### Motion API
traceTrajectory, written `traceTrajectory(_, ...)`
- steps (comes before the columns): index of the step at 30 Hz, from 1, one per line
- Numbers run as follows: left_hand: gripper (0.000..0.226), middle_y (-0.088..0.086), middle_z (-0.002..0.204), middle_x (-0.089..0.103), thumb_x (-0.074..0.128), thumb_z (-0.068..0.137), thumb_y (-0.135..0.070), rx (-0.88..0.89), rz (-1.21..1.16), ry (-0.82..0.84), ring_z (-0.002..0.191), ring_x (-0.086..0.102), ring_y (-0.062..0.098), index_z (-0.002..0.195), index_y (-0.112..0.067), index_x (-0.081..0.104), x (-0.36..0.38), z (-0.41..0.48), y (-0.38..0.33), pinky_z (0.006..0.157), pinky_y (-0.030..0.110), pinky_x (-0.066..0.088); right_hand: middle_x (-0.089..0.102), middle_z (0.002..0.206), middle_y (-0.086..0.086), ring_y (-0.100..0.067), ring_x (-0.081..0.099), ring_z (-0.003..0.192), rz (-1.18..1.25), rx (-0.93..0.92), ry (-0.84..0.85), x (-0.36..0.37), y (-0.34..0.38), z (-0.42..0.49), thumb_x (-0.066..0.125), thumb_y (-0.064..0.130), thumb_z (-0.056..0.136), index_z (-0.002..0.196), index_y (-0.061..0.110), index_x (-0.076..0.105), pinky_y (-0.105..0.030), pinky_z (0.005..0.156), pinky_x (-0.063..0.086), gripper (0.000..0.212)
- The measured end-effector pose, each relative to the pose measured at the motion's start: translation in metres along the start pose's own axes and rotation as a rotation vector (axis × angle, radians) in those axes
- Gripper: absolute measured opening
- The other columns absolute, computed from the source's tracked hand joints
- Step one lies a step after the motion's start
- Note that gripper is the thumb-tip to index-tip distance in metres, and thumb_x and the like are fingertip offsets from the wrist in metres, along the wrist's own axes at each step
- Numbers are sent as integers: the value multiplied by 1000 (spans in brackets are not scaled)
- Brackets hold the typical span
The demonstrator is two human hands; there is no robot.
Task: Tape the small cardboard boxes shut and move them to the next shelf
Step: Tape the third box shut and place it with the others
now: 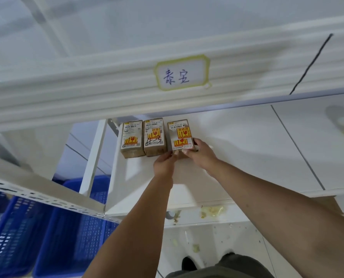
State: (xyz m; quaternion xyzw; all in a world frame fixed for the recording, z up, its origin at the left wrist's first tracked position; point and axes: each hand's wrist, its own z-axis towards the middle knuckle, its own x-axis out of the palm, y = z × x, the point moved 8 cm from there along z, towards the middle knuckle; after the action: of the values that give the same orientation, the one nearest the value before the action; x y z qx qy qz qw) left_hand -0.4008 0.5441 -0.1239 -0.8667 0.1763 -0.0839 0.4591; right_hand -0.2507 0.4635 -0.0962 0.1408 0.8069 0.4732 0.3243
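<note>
The step in hand looks like the placing. Three small cardboard boxes sit in a row at the left end of the white shelf [237, 147], and both hands are on the right-hand box [180, 133], the one nearest the open stretch of board. The right hand [201, 152] grips its near end, thumb on the labelled top and fingers curled round the right side. The left hand [164, 161] meets the near left corner — whether it clamps the box or merely steadies it, I cannot tell. The box lies flat on the shelf, just beside the middle box [154, 135] with a narrow gap between them. The middle box sits close against the left-hand box [131, 137]. All three look closed, though any tape on them is too fine to make out.

The next move, as I judge it, calls for squaring this box into line with its neighbours and letting go without nudging them — then fetching another, if any remain.

Below and to the left stand blue crates [26, 227] with slotted walls; what they hold cannot be seen from here.
</note>
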Motion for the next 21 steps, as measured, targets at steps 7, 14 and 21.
traceTrajectory(7, 40, 2, 129, 67, 77, 96, -37, -118, -55, -45, 128, 56, 29, 129, -18, 66, 1, 15, -1, 102, 41, 43, 62, 148, 4, -28, 51, 142, 41, 17, 21, 11, 0, 15, 71, 37, 99, 153, 30, 49, -55, 119, 40, 59)
traceTrajectory(14, 47, 6, 141, 65, 66, 103, -42, -137, -64, -26, 131, 58, 31, 144, -19, 60, 4, 27, 1, 115, 50, 45, 66, 143, 8, -28, 55, 137, -4, -15, -21, 20, 11, 22, 73, 39, 96, 147, 34, 56, -50, 114, 45, 53)
traceTrajectory(21, 44, 4, 130, 66, 65, 103, -47, -147, -28, 17, 121, 60, 29, 138, -20, 62, 3, 27, 4, 104, 45, 46, 48, 160, 4, -25, 47, 146, 128, 96, -29, 14, -7, 15, 78, 46, 91, 164, 29, 33, -46, 118, 42, 87)
